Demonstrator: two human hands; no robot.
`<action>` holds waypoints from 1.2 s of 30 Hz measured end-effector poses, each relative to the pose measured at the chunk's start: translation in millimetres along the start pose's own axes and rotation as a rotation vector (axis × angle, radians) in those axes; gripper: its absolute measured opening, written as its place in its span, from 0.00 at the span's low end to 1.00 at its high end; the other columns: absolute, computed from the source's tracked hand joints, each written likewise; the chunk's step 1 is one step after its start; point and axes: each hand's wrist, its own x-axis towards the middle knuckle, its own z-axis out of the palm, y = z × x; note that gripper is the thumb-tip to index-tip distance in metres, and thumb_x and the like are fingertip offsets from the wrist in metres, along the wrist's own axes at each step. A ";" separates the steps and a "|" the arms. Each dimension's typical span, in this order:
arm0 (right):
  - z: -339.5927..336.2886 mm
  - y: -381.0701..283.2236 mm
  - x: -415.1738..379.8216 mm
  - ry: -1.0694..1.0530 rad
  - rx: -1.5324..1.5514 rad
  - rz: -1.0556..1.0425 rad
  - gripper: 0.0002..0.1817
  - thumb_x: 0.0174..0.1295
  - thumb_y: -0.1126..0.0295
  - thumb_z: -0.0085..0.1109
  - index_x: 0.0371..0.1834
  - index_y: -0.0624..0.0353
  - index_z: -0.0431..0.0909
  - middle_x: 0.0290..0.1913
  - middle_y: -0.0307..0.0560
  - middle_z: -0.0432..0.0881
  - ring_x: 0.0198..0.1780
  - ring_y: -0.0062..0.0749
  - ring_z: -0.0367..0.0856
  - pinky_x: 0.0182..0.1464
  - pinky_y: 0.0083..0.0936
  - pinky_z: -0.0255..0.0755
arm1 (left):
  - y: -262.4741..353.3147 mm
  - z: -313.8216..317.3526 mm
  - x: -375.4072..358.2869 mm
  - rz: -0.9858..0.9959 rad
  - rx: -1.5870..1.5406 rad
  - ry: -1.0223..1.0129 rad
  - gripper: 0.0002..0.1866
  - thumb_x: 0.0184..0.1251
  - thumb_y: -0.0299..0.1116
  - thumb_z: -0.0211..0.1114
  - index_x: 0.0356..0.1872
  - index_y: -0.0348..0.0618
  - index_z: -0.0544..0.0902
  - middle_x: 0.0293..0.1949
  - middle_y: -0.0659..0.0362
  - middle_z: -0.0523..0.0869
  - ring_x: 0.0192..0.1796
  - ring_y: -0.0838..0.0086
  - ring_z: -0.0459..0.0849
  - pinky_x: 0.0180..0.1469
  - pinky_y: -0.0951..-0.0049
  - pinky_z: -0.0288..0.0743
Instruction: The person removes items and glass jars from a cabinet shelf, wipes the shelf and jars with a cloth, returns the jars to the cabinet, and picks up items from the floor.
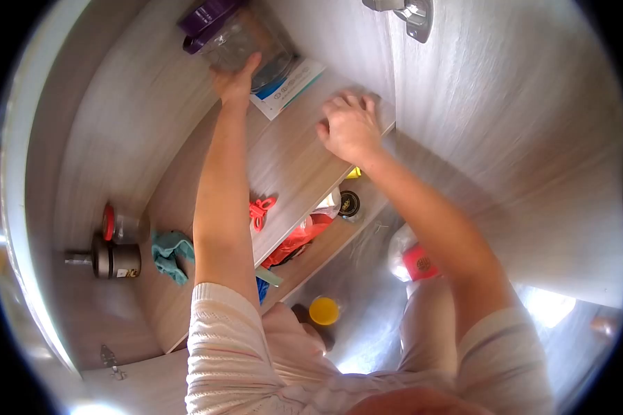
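My left hand (235, 81) reaches to the back of the shelf, its thumb and fingers around the near side of a clear jar (253, 45) with a purple lid. Under and beside the jar lies a white and blue printed leaflet (287, 86). My right hand (353, 129) rests on the shelf board (294, 149) near its right end, fingers bent and slightly apart, holding nothing. Between my forearms, a red plastic clip-like item (261, 211) lies on the board close to my left forearm.
On the left stand a dark pot-like container (115, 261) and a red-lidded jar (121, 225), with a teal cloth (172, 254) nearby. Below the shelf are red packets (298, 238) and a black-lidded jar (349, 204). A yellow-lidded container (323, 311) and a red-labelled bag (417, 261) sit lower down.
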 end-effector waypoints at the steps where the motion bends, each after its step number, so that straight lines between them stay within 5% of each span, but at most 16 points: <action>1: 0.0 1.3 0.2 0.004 -0.008 -0.003 0.20 0.56 0.59 0.55 0.48 0.59 0.77 0.58 0.43 0.74 0.66 0.36 0.62 0.67 0.49 0.45 | 9.3 1.2 -4.3 -0.032 0.014 0.000 0.69 0.34 0.56 0.78 0.66 0.19 0.42 0.65 0.37 0.61 0.67 0.57 0.63 0.66 0.70 0.59; 20: 7.6 1.1 -0.3 0.115 -0.016 -0.050 0.16 0.55 0.62 0.55 0.43 0.60 0.78 0.52 0.44 0.77 0.62 0.37 0.65 0.64 0.49 0.51 | 7.7 4.2 -9.9 -0.014 0.170 0.012 0.70 0.30 0.61 0.78 0.64 0.22 0.44 0.61 0.38 0.66 0.62 0.54 0.68 0.64 0.70 0.64; 23: -1.2 -1.7 3.2 -0.030 -0.034 0.018 0.17 0.53 0.61 0.57 0.44 0.56 0.78 0.55 0.45 0.75 0.63 0.37 0.65 0.64 0.48 0.51 | 2.9 6.7 -5.5 0.008 0.298 0.085 0.71 0.29 0.60 0.78 0.65 0.21 0.44 0.60 0.38 0.68 0.61 0.56 0.71 0.62 0.69 0.66; 27: 3.9 4.0 5.0 -0.017 -0.132 -0.027 0.19 0.54 0.57 0.55 0.48 0.52 0.77 0.56 0.41 0.75 0.64 0.34 0.65 0.64 0.47 0.51 | -33.4 -15.1 10.8 0.017 0.036 -0.171 0.54 0.46 0.49 0.74 0.67 0.30 0.52 0.62 0.44 0.68 0.61 0.64 0.70 0.64 0.68 0.62; 29: 2.4 3.3 5.2 -0.035 -0.146 -0.031 0.19 0.55 0.56 0.54 0.48 0.51 0.77 0.55 0.40 0.76 0.63 0.33 0.65 0.64 0.46 0.52 | 17.4 -56.2 -24.0 -0.115 0.030 -0.186 0.54 0.51 0.41 0.71 0.71 0.39 0.41 0.63 0.42 0.66 0.61 0.64 0.72 0.64 0.69 0.64; 33: 9.9 10.8 7.2 0.028 -0.142 -0.056 0.20 0.57 0.53 0.53 0.49 0.49 0.78 0.54 0.40 0.77 0.62 0.31 0.67 0.64 0.43 0.52 | -34.3 -134.8 -84.5 -0.028 -0.239 -0.260 0.30 0.57 0.36 0.67 0.60 0.36 0.68 0.49 0.49 0.80 0.51 0.68 0.79 0.48 0.69 0.76; 34: -6.6 4.1 6.6 0.003 -0.067 0.006 0.20 0.53 0.57 0.53 0.45 0.57 0.79 0.54 0.49 0.76 0.63 0.37 0.66 0.64 0.43 0.52 | -23.7 -150.4 -103.6 -0.023 -0.112 -0.246 0.32 0.55 0.39 0.69 0.59 0.34 0.69 0.53 0.50 0.78 0.54 0.69 0.77 0.54 0.70 0.71; 35: -11.3 -0.2 6.9 -0.020 -0.073 0.020 0.20 0.54 0.57 0.53 0.44 0.57 0.79 0.54 0.48 0.76 0.62 0.37 0.66 0.63 0.42 0.53 | -11.2 -167.1 -124.3 -0.018 0.014 -0.232 0.35 0.53 0.42 0.70 0.59 0.32 0.70 0.56 0.51 0.76 0.57 0.70 0.74 0.59 0.71 0.66; 36: -13.9 -4.0 6.4 -0.042 -0.080 0.034 0.20 0.54 0.57 0.53 0.44 0.57 0.79 0.54 0.47 0.77 0.62 0.36 0.67 0.63 0.42 0.54 | -12.1 -186.8 -151.3 0.000 0.043 -0.181 0.27 0.54 0.38 0.68 0.53 0.33 0.76 0.51 0.52 0.80 0.52 0.71 0.77 0.55 0.73 0.69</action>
